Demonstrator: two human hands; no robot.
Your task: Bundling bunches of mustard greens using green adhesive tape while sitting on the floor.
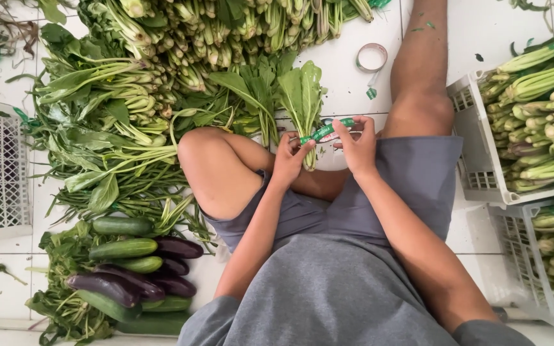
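Note:
I sit on a white tiled floor with a small bunch of leafy greens (304,96) held upright in front of me. My left hand (288,157) grips the bunch at its stems. My right hand (356,144) pinches the end of a green tape strip (326,130), which stretches across from the stems to its fingers. Both hands are close together above my lap, between my bent left knee and my outstretched right leg.
A large heap of loose leafy greens (161,57) lies ahead and left. Cucumbers (122,248) and purple eggplants (161,272) lie at lower left. A tape roll (371,57) sits on the floor. White crates (476,173) of taped bundles stand right; another crate (1,170) stands left.

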